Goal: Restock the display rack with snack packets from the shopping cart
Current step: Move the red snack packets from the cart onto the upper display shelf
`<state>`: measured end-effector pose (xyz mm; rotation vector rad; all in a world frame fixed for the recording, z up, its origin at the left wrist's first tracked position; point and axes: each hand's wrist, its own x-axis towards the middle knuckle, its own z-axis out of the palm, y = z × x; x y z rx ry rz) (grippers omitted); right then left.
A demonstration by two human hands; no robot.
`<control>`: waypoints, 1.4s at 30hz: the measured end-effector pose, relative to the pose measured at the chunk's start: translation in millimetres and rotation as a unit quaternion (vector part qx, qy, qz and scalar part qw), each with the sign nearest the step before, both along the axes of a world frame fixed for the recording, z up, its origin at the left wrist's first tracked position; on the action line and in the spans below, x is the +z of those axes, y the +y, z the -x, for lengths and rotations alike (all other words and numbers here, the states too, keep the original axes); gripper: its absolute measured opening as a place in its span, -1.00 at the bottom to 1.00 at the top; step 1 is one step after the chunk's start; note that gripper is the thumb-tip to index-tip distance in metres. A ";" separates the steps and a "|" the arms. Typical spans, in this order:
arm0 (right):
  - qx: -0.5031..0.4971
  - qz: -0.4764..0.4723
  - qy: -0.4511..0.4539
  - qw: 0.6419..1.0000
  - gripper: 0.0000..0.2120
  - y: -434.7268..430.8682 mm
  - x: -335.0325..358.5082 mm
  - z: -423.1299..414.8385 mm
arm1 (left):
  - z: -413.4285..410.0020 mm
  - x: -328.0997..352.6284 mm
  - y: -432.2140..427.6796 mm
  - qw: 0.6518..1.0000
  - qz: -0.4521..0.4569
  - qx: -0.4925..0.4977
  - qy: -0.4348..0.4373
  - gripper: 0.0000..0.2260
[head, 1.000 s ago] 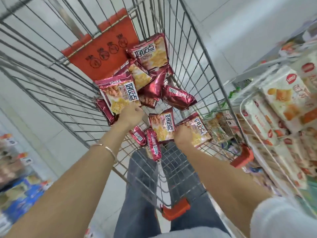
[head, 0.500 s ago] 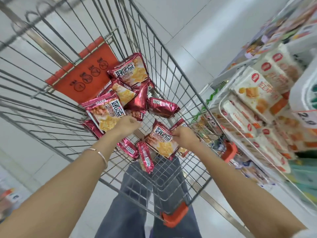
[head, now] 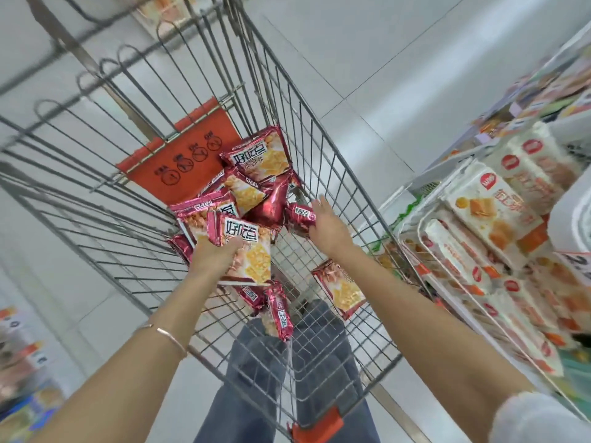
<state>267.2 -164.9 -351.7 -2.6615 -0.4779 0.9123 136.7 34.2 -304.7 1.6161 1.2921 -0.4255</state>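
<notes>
Mid-pick, deep in the shopping cart (head: 335, 161). Gripping a snack packet (head: 248, 251) in the left hand (head: 214, 255), fingers curled round its lower edge. Looks like a second packet (head: 204, 215) stacked behind it in the same grip, can't confirm. Reaching with the right hand (head: 326, 225), fingers straight and spread over a small dark-red packet (head: 299, 215); touching it at most, nothing held. Rest of the stock heaped against the orange flap (head: 182, 164), plus two loose nearer the body: a flat packet (head: 340, 289) and an edge-on packet (head: 279, 311). Display rack (head: 427, 183) just to the right, stacked with white packets (head: 479, 212); no red ones on it as far as visible.

Handling, judged: light, air-puffed foil pillows (brittle crackers inside, going by the print). Slick film, so no pinching mid-face: slides and crushes. Better to take by the crimped end seal, or cup across the flat face with low squeeze. Stacking several flat in one hand seems fine; keep faces aligned or expect slip-out. Next: close on the dark-red one, lift clear of the wires, swing right to the rack.
</notes>
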 end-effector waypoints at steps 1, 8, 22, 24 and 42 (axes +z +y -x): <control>0.025 0.061 -0.010 0.998 -0.25 5.6 -13.2 -3.1 | 3.6 -0.5 9.3 1.000 -0.007 0.013 -0.009 -0.46; 0.139 0.165 -0.094 0.972 -0.61 -15.2 -42.4 33.7 | 10.8 11.8 27.8 0.998 0.010 0.046 -0.029 -0.71; 0.203 -0.326 -0.340 0.858 -0.53 -54.6 68.4 41.3 | 10.6 73.6 2.5 0.993 0.071 0.093 -0.028 -0.45; 0.226 -0.359 -0.346 0.837 -0.53 -48.1 85.6 27.3 | 11.7 87.8 -2.5 0.991 0.081 0.091 -0.059 -0.39; -0.094 -0.347 0.026 0.933 -0.67 -75.6 217.5 29.8 | 70.4 190.5 -63.4 0.951 0.213 0.119 -0.190 -0.54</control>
